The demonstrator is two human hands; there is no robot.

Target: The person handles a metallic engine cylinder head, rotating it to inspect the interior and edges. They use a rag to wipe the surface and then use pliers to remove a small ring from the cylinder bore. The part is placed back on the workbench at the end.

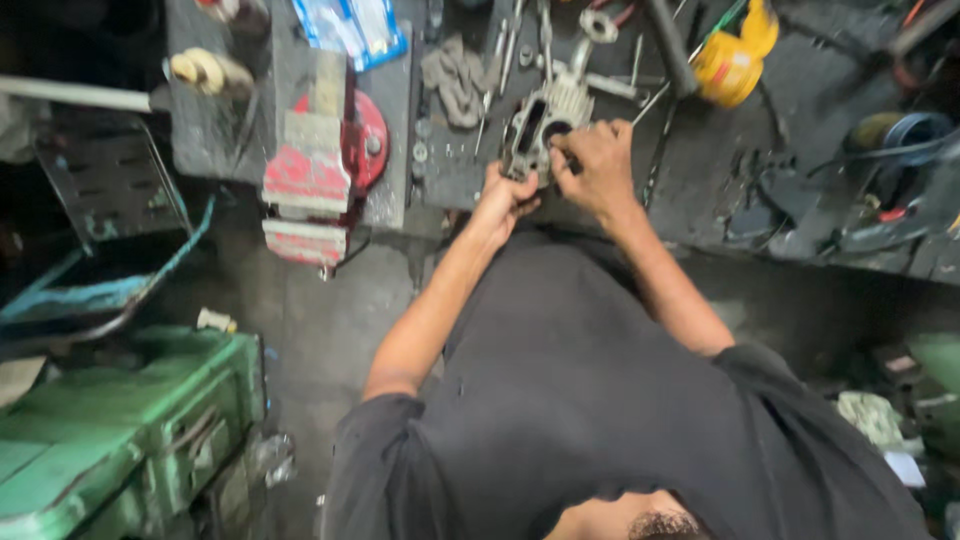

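The finned engine part is lying at the near edge of the workbench, held between both hands. The left hand is gripping its lower left corner from below, fingers curled around the metal. The right hand is sitting just to its right, fingers pressed together and pinching at the part's right edge. A grey rag is lying just left of it, a red vise farther left, a yellow can well to the right.
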